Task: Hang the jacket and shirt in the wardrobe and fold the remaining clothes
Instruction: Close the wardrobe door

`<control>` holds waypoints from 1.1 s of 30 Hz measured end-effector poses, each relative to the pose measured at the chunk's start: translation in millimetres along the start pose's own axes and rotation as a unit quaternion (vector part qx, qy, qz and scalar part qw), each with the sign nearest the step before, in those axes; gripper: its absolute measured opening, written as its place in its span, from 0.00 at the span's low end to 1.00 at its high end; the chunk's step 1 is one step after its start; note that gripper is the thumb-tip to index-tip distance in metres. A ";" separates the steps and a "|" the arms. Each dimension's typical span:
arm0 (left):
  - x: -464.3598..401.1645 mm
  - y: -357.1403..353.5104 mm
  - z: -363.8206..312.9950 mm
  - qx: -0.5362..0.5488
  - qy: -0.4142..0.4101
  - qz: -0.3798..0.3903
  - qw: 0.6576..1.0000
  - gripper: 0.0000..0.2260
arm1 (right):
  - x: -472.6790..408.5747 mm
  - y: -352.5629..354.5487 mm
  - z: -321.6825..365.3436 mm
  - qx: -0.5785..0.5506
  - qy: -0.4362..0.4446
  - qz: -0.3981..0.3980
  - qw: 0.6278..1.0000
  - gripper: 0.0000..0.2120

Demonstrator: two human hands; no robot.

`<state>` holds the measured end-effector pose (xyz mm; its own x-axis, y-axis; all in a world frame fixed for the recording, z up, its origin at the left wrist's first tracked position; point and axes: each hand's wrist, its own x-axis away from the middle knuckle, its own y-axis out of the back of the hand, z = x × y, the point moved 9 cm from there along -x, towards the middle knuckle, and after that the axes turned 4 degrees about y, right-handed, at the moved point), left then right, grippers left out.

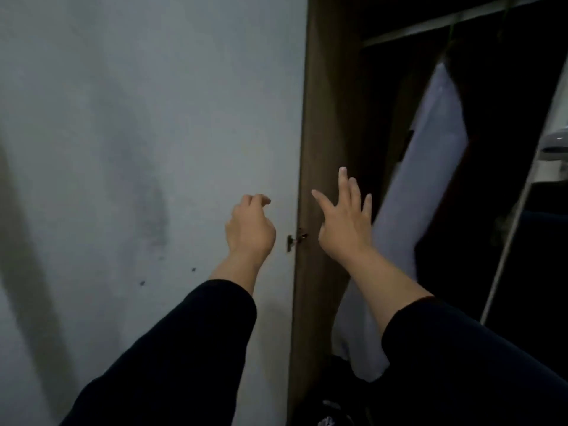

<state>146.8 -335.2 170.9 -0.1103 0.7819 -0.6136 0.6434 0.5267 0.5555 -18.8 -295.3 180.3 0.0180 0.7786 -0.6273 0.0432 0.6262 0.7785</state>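
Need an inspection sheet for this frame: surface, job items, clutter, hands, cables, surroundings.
Surface: nothing seen; no table or bed in view.
Job's things: white shirt hangs inside the open wardrobe, below the rail; its hanger is too dark to make out. A dark garment may hang beside it, cannot tell.
Clutter: dark items at the wardrobe bottom, too blurred to identify.
Hands: left hand empty, fingers loosely curled, in front of the wall. Right hand empty, fingers spread, in front of the wardrobe frame.
Cables: nothing seen.
Surroundings: grey wall with dark smudges; small metal latch at the wardrobe's edge.
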 end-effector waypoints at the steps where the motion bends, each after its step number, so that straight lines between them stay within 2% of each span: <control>1: 0.4 20.0 17.9 -0.029 0.012 -0.023 0.999 0.18 | -1.3 -5.8 23.3 -0.019 0.017 0.009 1.000 0.36; 7: 5.5 129.5 109.4 -0.120 0.088 -0.163 0.975 0.15 | -7.9 -31.7 165.7 -0.129 0.114 0.071 0.983 0.36; 10: 4.0 165.5 148.5 -0.114 0.119 -0.203 0.965 0.16 | -8.1 -39.3 224.5 -0.171 0.145 0.090 0.970 0.36; 12: -7.7 169.9 177.0 -0.037 0.150 -0.174 0.973 0.20 | -8.9 -45.3 255.2 -0.197 0.151 0.100 0.964 0.36; 15: -27.2 154.6 204.1 0.127 0.196 -0.082 0.969 0.25 | -8.2 -59.6 286.7 -0.220 0.154 0.122 0.956 0.37; 17: -32.9 148.5 212.1 0.137 0.211 -0.059 0.966 0.21 | -6.1 -70.5 297.9 -0.219 0.157 0.136 0.953 0.38; 20: -30.9 153.6 220.8 0.097 0.213 -0.100 0.967 0.13 | -0.8 -78.4 303.1 -0.231 0.153 0.136 0.951 0.39; 26: -6.2 163.0 211.1 0.092 0.193 -0.132 0.968 0.12 | 22.6 -74.4 295.3 -0.279 0.140 0.128 0.941 0.45; 33: 60.8 175.1 154.9 0.069 0.161 -0.183 0.967 0.11 | 78.2 -48.0 263.6 -0.315 0.111 0.157 0.930 0.52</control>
<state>370.1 -247.0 143.9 -0.5658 0.6270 -0.5354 0.6088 0.7556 0.2415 243.9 -275.4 88.0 -0.2788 0.8725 -0.4014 -0.5235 0.2123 0.8251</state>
